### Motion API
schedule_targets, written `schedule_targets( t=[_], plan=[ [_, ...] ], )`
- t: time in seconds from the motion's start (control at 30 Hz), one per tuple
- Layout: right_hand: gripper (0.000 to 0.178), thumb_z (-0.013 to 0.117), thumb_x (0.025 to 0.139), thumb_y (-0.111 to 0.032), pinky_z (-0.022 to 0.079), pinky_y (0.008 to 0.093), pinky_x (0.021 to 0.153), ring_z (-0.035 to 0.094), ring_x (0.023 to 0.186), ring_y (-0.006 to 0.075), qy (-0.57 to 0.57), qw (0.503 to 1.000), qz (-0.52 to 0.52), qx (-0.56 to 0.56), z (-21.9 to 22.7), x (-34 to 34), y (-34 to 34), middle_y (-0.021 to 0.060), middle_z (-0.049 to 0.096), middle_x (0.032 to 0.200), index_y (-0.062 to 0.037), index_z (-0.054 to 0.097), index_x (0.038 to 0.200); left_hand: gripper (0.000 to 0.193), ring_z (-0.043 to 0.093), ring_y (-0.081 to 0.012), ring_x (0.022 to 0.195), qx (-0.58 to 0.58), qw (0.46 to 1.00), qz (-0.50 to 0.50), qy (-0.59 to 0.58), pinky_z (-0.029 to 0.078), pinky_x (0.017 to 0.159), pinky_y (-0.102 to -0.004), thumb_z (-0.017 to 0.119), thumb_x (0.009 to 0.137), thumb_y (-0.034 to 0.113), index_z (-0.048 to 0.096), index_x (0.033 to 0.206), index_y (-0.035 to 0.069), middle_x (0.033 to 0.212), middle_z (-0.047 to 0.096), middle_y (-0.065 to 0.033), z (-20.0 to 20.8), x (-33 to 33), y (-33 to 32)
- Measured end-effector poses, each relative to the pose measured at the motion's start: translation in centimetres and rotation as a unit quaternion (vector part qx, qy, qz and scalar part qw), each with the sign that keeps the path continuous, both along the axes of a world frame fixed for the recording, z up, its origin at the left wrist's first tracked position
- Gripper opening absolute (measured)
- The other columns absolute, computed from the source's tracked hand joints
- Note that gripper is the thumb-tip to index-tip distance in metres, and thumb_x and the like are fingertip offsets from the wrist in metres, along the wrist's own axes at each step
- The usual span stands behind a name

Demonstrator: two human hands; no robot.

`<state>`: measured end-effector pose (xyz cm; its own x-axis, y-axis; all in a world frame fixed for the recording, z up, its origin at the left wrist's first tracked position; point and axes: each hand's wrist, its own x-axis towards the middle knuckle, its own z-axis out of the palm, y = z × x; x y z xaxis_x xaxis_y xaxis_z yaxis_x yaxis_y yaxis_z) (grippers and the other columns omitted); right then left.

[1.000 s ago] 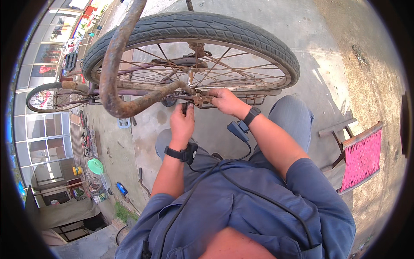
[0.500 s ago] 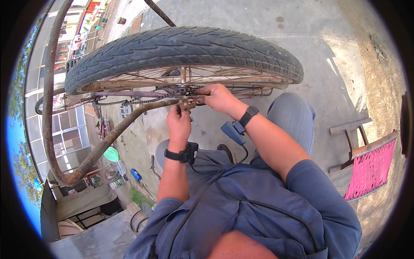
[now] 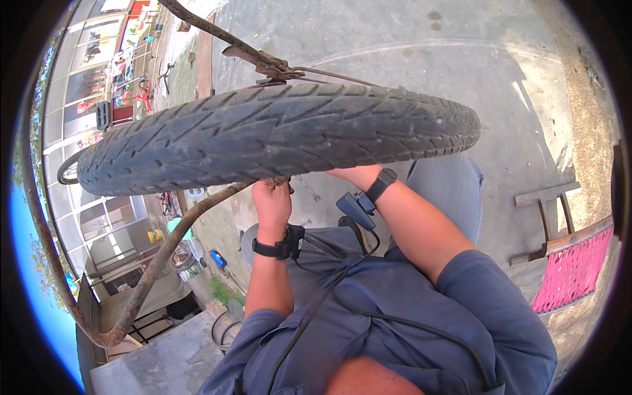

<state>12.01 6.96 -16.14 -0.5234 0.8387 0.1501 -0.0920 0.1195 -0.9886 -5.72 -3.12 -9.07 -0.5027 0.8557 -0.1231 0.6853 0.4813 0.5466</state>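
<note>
A big black bike tyre (image 3: 276,135) fills the middle of the frame, from the left side almost to the right. We see it edge on, so the zigzag tread faces up at the camera. Its long way runs left to right, and the right end sits a little higher than the left. The bike looks like it is upside down, because a rusty frame tube (image 3: 158,257) curves from under the tyre to the lower left, and a dark pedal (image 3: 103,114) shows at the left.

Both hands are under the tyre, near the middle of the wheel. The left hand (image 3: 272,201) is curled tight into a fist around something small and rusty. I cannot tell what that thing is. The right hand (image 3: 352,174) is mostly hidden behind the tyre, so I cannot tell how it holds or what it holds.

The wheel is on the bike, and the work near its middle looks like it is not finished, since both hands are busy there. How much is left I cannot tell, because the tyre hides that spot.
</note>
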Motion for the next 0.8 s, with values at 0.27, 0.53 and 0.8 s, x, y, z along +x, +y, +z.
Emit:
schedule_targets(
  t=[0.27,0.53,0.8],
  plan=[
    [0.035,0.065,0.097,-0.032,0.052,0.0420,0.091,0.066,0.105,0.0306,0.008,0.999,-0.027,0.027,-3.8,-2.6,0.3,0.0149,0.071,0.117,-0.0057,0.070,0.120,0.017,0.060,-0.0128,0.062,0.086,0.989,-0.102,0.070,0.050,0.058,-0.0285,0.056,0.102,0.009,0.065,0.094,-0.003,0.074,0.064,-0.0064,-1.6,-1.6,-1.1],
    [0.034,0.065,0.097,-0.031,0.053,0.0412,0.087,0.067,0.100,0.0289,0.038,0.995,0.061,-0.070,-3.3,-1.5,1.2,0.0150,0.072,0.111,-0.0041,0.070,0.118,0.012,0.063,-0.0179,0.066,0.081,0.995,-0.034,-0.043,0.051,0.060,-0.0330,0.058,0.100,0.007,0.066,0.099,-0.003,0.077,0.066,-0.0079,-0.9,-1.1,-1.0],
    [0.034,0.065,0.097,-0.029,0.053,0.0404,0.084,0.068,0.095,0.0272,0.056,0.987,0.108,-0.107,-2.7,0.6,0.9,0.0151,0.072,0.105,-0.0025,0.071,0.116,0.019,0.065,-0.0349,0.097,0.041,0.964,-0.173,0.196,0.051,0.090,-0.0444,0.063,0.094,0.006,0.069,0.111,-0.002,0.102,0.071,-0.0167,-0.6,-1.7,-2.0]
  ],
)
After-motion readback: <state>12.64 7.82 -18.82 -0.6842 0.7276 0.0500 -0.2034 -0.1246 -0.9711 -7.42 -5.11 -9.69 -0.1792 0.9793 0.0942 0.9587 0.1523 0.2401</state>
